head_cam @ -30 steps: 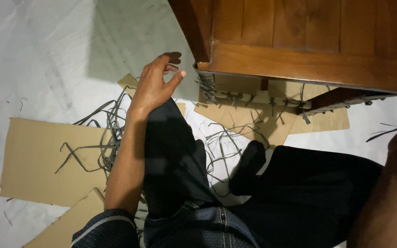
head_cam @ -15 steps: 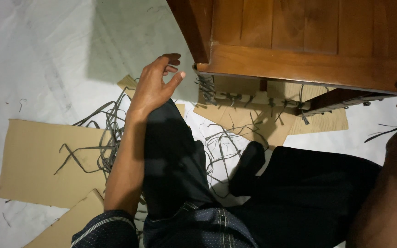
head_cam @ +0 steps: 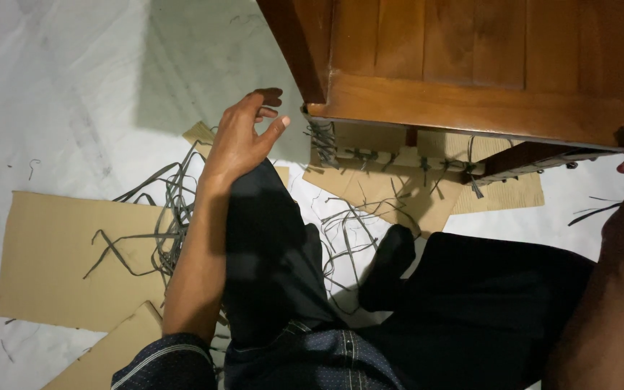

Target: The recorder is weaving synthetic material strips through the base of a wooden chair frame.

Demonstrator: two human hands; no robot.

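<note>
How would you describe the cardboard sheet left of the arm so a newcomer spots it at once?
Start at the big wooden cabinet at the top, then go down-left past the left hand to the white floor. The large cardboard sheet lies flat there. It is the widest brown piece, with grey strips trailing over its right edge.

Reddish-brown wooden cabinet [head_cam: 470, 65] – grey strips [head_cam: 160, 217] – tan cardboard [head_cam: 59, 267], white floor [head_cam: 59, 94].

A wooden cabinet [head_cam: 485, 65] of reddish-brown boards with a smooth, semi-gloss varnish stands on a white, faintly veined stone-like floor [head_cam: 59, 94]. Matt brown cardboard sheets [head_cam: 59, 260] lie flat at left and under the cabinet, strewn with thin grey plastic-looking straps [head_cam: 160, 209]. Dark matt cloth trousers [head_cam: 268, 253] fill the near side.
</note>
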